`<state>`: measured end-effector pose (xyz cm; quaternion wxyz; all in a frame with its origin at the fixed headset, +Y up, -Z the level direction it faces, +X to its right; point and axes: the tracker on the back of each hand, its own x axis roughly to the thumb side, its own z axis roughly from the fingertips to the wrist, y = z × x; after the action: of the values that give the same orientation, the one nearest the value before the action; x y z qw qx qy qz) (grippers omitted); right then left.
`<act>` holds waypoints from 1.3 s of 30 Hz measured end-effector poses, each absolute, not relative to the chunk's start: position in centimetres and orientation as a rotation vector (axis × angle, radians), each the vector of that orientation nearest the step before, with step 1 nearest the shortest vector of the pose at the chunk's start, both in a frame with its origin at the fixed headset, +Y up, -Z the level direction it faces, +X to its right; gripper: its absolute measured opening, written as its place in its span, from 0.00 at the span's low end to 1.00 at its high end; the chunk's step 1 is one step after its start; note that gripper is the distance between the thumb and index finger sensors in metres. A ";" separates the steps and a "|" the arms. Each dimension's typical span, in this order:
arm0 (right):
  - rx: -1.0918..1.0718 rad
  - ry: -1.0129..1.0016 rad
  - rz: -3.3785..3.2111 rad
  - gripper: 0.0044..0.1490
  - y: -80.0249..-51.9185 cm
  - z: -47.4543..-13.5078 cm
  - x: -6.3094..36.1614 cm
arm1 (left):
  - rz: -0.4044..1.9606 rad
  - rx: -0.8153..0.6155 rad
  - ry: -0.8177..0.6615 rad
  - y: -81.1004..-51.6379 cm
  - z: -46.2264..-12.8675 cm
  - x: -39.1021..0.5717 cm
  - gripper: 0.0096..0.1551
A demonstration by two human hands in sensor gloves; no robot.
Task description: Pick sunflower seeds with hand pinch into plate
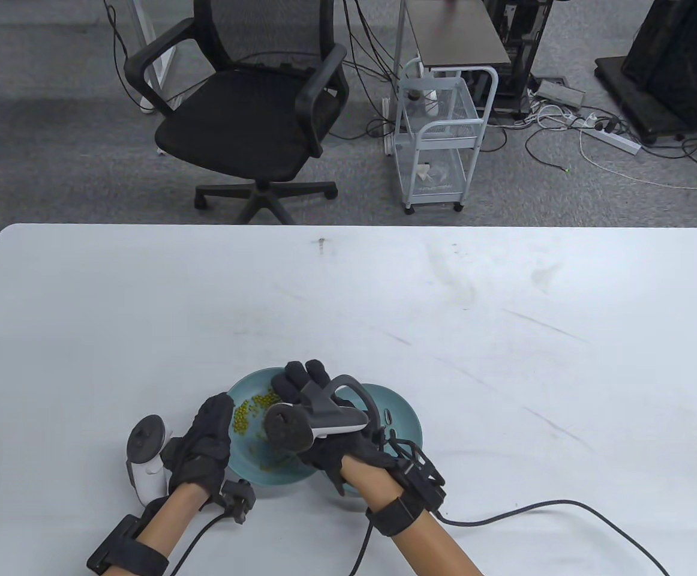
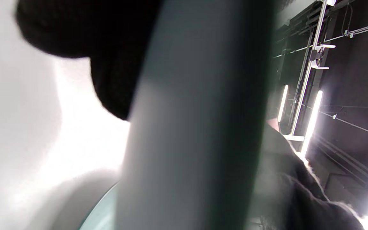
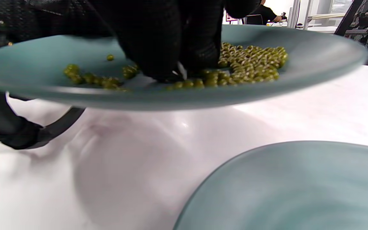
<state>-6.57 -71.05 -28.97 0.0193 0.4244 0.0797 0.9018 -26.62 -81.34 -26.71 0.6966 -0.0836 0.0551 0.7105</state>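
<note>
A teal plate (image 1: 245, 384) holds small green seeds (image 1: 252, 411). My left hand (image 1: 213, 420) grips its left rim. In the right wrist view the plate (image 3: 315, 54) stands tilted with its near edge off the table. My right hand (image 1: 291, 384) reaches over it from the right. Its fingertips (image 3: 158, 64) are pressed together, down among the seeds (image 3: 251, 60). A second teal plate (image 1: 405, 420) lies just right of the first, partly under my right hand; the part seen in the right wrist view (image 3: 299, 191) is bare. The left wrist view shows only the blurred plate rim (image 2: 196, 127) and a dark finger (image 2: 113, 64).
The white table (image 1: 504, 312) stretches far beyond and to both sides of the plates. Glove cables (image 1: 534, 510) trail over its front right part. An office chair (image 1: 252, 102) and a white cart (image 1: 441, 138) stand on the floor behind the table.
</note>
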 end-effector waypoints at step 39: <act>1.316 0.104 2.810 0.21 -69.9 -28.4 -6.2 | 1.586 -0.192 0.123 -81.5 -26.5 -26.4 0.27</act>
<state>-6.22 -69.89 -28.38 0.0183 0.4239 0.0336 0.9049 -26.42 -81.49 -26.52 0.6960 -0.0861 0.0551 0.7108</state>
